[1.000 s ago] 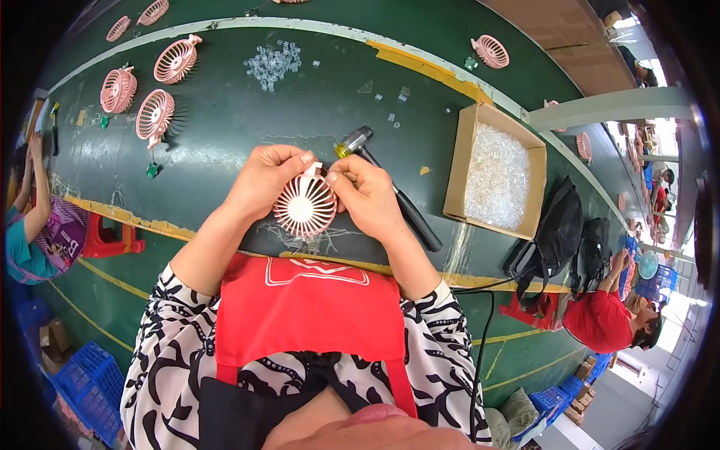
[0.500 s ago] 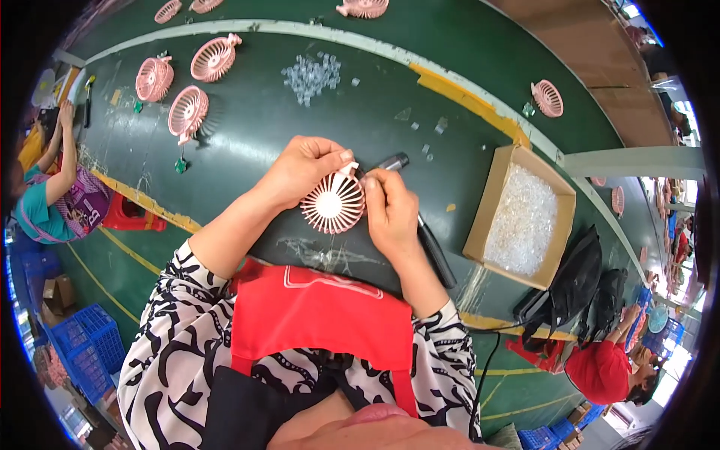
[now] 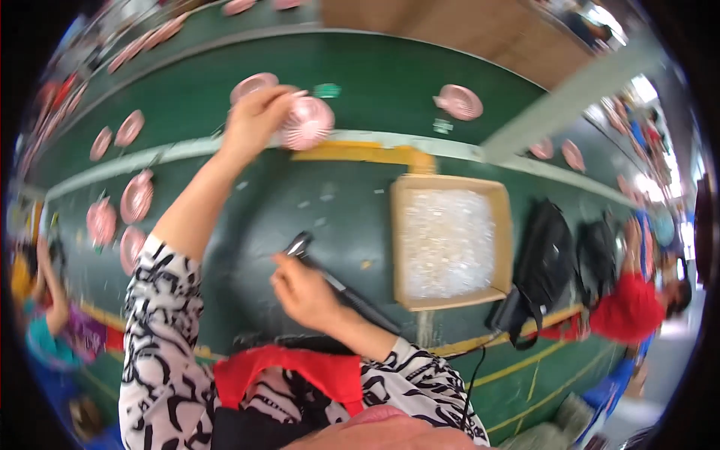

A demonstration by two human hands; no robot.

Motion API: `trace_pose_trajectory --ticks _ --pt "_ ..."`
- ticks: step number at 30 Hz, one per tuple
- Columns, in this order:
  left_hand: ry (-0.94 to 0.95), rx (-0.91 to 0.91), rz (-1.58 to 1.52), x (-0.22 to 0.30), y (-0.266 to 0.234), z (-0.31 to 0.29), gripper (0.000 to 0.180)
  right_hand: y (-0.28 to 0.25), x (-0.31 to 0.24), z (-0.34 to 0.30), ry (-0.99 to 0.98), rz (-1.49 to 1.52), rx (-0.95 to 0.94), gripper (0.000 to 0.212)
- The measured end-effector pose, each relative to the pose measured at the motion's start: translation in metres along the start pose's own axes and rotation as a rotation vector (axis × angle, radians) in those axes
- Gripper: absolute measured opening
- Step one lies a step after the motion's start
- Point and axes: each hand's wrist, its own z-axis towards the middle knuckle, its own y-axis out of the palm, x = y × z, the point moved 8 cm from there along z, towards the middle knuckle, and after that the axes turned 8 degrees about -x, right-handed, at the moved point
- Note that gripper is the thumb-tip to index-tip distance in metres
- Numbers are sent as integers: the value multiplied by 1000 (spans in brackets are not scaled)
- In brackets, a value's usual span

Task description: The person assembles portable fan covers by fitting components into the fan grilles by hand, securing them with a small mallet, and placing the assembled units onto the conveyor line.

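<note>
Over the raised pale ledge at the far side, my left hand is stretched out and closed on a pink slatted fan housing. Another pink fan housing lies just behind that hand, partly covered by it. Nearer to me, my right hand is held over the dark worktable with its fingers curled in; blur hides whether anything small is in them. Beside the right hand lies a long black rod-shaped tool, slanting toward the table's near edge.
A cardboard box of small clear pieces stands to the right, with black bags past it. More pink fan housings lie at left, and one beyond the ledge. A slanting pale post rises at right. Co-workers sit at both sides.
My left hand has carried the fan housing away from me to the far ledge. My right hand has let go of it and dropped back nearer to me. The view has shifted right.
</note>
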Motion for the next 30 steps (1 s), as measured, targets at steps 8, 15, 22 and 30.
trace_pose_trajectory --ticks 8,15,22,30 --pt "271 29 788 -19 -79 -109 15 92 -36 -8 -187 153 -308 34" --pt "16 299 1084 -57 -154 -131 30 113 -45 -8 -172 190 -428 32" --pt "-387 98 1232 -111 -176 -151 19 114 -43 -3 -246 216 -409 25" --pt "-73 248 1060 -9 -167 -155 15 116 -44 -8 -232 224 -405 25"
